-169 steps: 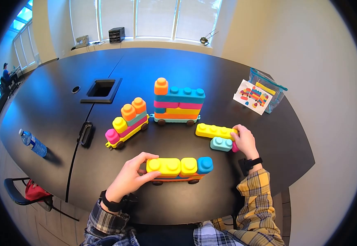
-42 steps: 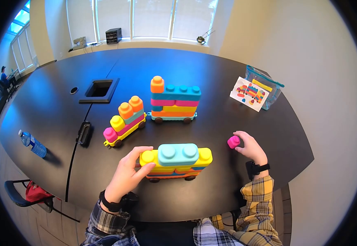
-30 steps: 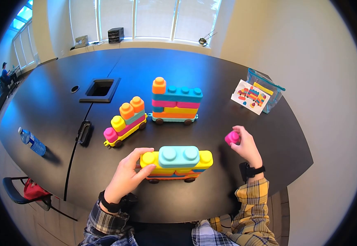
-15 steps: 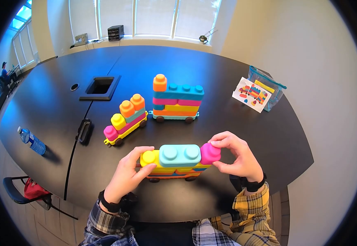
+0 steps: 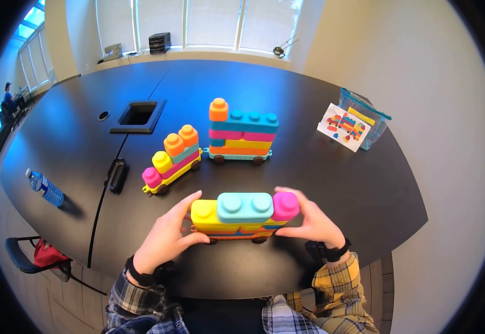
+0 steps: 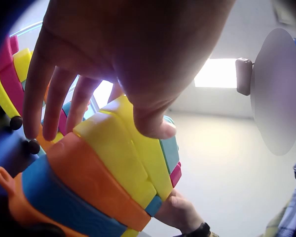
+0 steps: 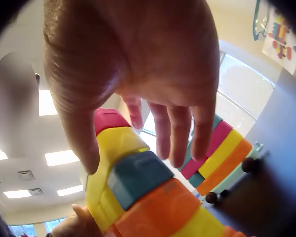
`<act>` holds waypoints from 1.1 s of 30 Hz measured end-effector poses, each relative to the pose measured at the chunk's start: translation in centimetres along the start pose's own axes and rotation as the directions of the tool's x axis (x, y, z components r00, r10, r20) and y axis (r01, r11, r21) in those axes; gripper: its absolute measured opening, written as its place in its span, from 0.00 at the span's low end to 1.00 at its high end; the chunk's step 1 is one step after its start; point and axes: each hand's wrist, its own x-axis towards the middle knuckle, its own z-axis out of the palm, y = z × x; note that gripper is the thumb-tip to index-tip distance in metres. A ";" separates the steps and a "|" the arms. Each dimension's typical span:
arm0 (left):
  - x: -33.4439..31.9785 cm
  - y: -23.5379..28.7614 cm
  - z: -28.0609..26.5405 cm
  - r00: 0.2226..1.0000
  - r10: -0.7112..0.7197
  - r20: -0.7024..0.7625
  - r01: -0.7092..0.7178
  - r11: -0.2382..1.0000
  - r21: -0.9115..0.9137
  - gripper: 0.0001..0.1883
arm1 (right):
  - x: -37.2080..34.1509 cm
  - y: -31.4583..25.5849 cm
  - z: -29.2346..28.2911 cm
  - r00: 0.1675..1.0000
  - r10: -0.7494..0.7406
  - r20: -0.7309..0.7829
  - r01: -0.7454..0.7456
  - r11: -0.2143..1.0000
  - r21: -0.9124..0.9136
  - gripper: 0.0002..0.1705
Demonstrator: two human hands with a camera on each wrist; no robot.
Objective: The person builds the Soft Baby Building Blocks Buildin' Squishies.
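Observation:
A toy train car [image 5: 239, 222] of stacked building blocks stands on wheels close to the table's front edge. A light blue two-stud block [image 5: 245, 207] sits on top, with a magenta block [image 5: 286, 206] at the right end beside it and a yellow stud at the left. My left hand [image 5: 167, 231] holds the car's left end, thumb [image 6: 155, 121] on the near yellow side and fingers behind. The right end is held by my right hand [image 5: 312, 222], its thumb [image 7: 81, 143] along the near side and fingers on the far side. Yellow, orange and blue layers show below.
Two more block train cars stand beyond: a stepped one [image 5: 172, 161] and a taller one [image 5: 242, 139]. A water bottle [image 5: 44, 189] is at left. A picture card [image 5: 342, 128] leans on a clear bag [image 5: 375, 125] at far right. A socket opening [image 5: 137, 117] breaks the tabletop.
The long yellow block and the light blue block went onto the near car. My right hand then carried the magenta block from the right to its right end. Both hands now hold the car's ends.

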 end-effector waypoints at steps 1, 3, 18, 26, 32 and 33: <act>0.0 -0.4 -0.1 1.000 0.001 0.002 -0.001 1.000 -0.001 0.34 | 0.0 1.2 0.0 0.993 0.050 0.103 -0.041 0.995 -0.091 0.41; 0.4 -1.7 -0.1 0.996 -0.026 0.087 0.012 0.988 0.156 0.34 | 0.1 3.0 0.6 0.985 0.074 0.154 -0.062 0.995 -0.078 0.41; 15.7 0.1 7.8 0.940 0.337 -0.055 -0.331 0.939 0.091 0.24 | -3.2 5.8 -4.7 0.933 0.262 -0.248 -0.279 0.959 -0.038 0.33; 22.1 -0.1 15.1 0.937 0.337 -0.092 -0.335 0.942 0.033 0.33 | -3.2 8.8 -6.4 0.823 0.317 -0.472 -0.403 0.910 -0.092 0.33; 24.0 -1.0 16.2 0.932 0.362 -0.037 -0.361 0.932 0.018 0.37 | -3.4 9.5 -6.2 0.814 0.289 -0.504 -0.396 0.910 -0.119 0.32; 24.2 -1.2 16.3 0.932 0.363 -0.029 -0.362 0.932 0.019 0.38 | -3.3 9.6 -6.2 0.810 0.298 -0.505 -0.408 0.905 -0.121 0.32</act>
